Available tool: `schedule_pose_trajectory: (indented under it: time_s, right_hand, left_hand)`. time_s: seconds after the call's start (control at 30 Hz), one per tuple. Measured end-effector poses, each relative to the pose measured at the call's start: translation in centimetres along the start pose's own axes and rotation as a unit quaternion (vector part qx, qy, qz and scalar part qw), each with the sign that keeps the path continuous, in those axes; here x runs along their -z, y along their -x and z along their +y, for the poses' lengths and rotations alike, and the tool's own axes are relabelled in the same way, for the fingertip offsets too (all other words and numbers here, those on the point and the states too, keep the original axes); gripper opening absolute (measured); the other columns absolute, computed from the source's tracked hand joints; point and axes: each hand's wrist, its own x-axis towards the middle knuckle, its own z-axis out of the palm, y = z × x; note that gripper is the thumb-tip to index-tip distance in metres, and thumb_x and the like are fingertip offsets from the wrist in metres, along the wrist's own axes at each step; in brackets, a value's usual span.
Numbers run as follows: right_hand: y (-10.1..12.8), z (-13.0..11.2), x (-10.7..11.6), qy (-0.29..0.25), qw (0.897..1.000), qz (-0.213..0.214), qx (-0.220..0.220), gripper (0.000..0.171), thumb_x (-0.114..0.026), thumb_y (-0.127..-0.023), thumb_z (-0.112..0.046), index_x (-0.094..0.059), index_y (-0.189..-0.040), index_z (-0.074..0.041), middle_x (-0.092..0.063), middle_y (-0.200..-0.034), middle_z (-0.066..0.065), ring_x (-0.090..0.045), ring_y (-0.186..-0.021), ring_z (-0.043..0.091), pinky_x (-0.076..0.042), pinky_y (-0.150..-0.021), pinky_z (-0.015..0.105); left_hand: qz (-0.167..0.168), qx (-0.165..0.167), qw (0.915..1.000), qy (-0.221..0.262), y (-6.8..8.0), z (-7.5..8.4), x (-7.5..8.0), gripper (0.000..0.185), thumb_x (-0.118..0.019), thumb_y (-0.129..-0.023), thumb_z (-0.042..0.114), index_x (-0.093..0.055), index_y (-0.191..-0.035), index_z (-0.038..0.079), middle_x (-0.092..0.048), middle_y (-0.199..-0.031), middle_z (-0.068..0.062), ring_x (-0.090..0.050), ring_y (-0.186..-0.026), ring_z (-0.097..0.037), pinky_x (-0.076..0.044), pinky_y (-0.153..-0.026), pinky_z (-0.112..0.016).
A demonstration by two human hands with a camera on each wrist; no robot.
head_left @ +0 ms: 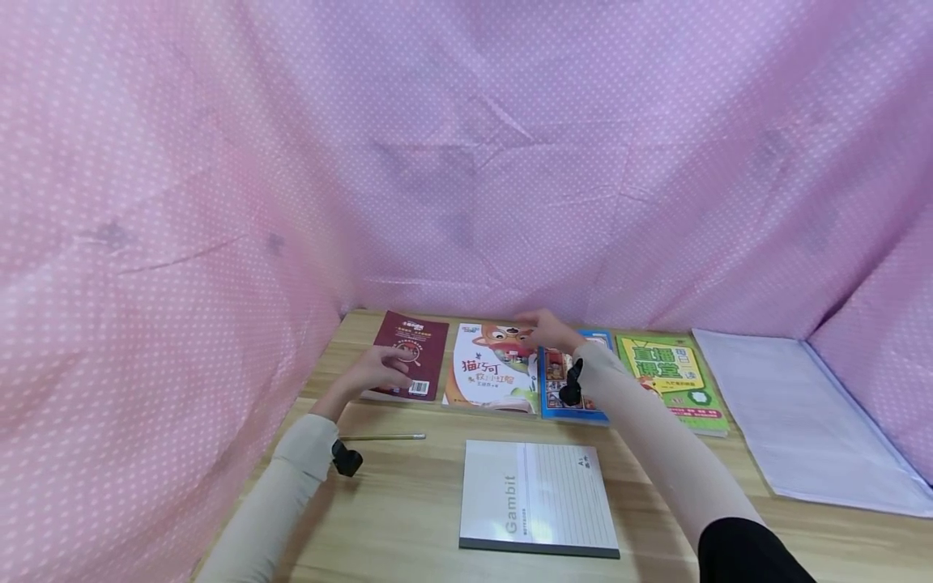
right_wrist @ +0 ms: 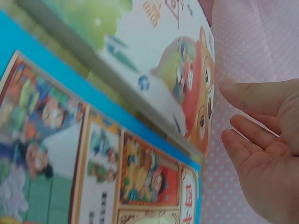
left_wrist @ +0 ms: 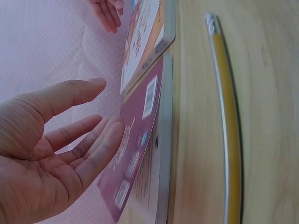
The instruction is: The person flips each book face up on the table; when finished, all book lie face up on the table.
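A maroon book (head_left: 425, 346) lies at the left end of a row of books, its cover slightly lifted along the near edge in the left wrist view. My left hand (head_left: 377, 370) hovers over it, fingers loosely bent and holding nothing. To its right is a white picture book (head_left: 487, 380) with a cartoon fox-like face. My right hand (head_left: 548, 330) is above that book's far right corner, thumb and fingers (right_wrist: 250, 148) apart, with nothing between them. A blue-bordered comic book (head_left: 557, 374) lies beneath the right wrist, partly hidden by the arm.
A green book (head_left: 674, 376) ends the row at the right, beside a white translucent sheet or folder (head_left: 809, 421). Nearer me lie a Gambit notebook (head_left: 539, 498) and a yellow pencil (left_wrist: 227, 126). Pink dotted cloth (head_left: 466, 162) hangs behind and at the sides of the wooden table (head_left: 394, 510).
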Motion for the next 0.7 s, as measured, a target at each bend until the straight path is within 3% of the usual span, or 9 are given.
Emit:
schedule_pose_trajectory:
  time_s: [0.13,0.27,0.37,0.7]
  right_hand:
    - [-0.6,-1.1,-0.5,0.000,1.000,0.001,-0.005,0.067,-0.066,-0.092,0.005,-0.041,-0.154,-0.002,-0.043,-0.158,0.021,-0.061,-0.123,0.041,-0.056,-0.101,0.045]
    - [-1.1,-2.1,-1.0,0.002,1.000,-0.001,-0.001,0.066,-0.068,-0.093,0.000,-0.041,-0.154,-0.001,-0.043,-0.158,0.021,-0.052,-0.135,0.042,-0.047,-0.111,0.050]
    - [-1.6,-2.7,-1.5,0.009,1.000,0.002,0.006,0.065,-0.071,-0.093,-0.003,-0.043,-0.152,0.001,-0.044,-0.156,0.023,-0.042,-0.144,0.043,-0.042,-0.115,0.051]
    - [-2.9,-3.4,-3.6,-0.027,0.999,-0.001,0.029,0.068,-0.072,-0.090,0.000,-0.043,-0.151,0.002,-0.045,-0.155,0.024,-0.042,-0.144,0.042,-0.039,-0.117,0.051]
  left_hand:
    - [0.017,0.009,0.9998,-0.008,0.5,-0.6,1.1,0.063,-0.078,-0.085,0.008,-0.054,-0.141,-0.005,-0.059,-0.129,-0.028,-0.062,-0.103,-0.025,-0.056,-0.087,-0.035]
    - [0.030,0.010,0.9994,-0.014,0.7,-1.1,1.8,0.066,-0.079,-0.083,0.005,-0.052,-0.142,-0.009,-0.058,-0.132,-0.029,-0.058,-0.113,-0.031,-0.053,-0.093,-0.033]
    - [0.033,0.004,0.9992,-0.023,0.9,-1.7,2.2,0.069,-0.079,-0.082,0.003,-0.048,-0.142,-0.013,-0.057,-0.132,-0.032,-0.059,-0.114,-0.037,-0.053,-0.097,-0.038]
    - [0.051,0.040,0.9974,-0.032,1.1,-3.1,2.1,0.075,-0.078,-0.077,-0.004,-0.046,-0.143,-0.014,-0.058,-0.131,-0.032,-0.057,-0.119,-0.040,-0.047,-0.107,-0.051]
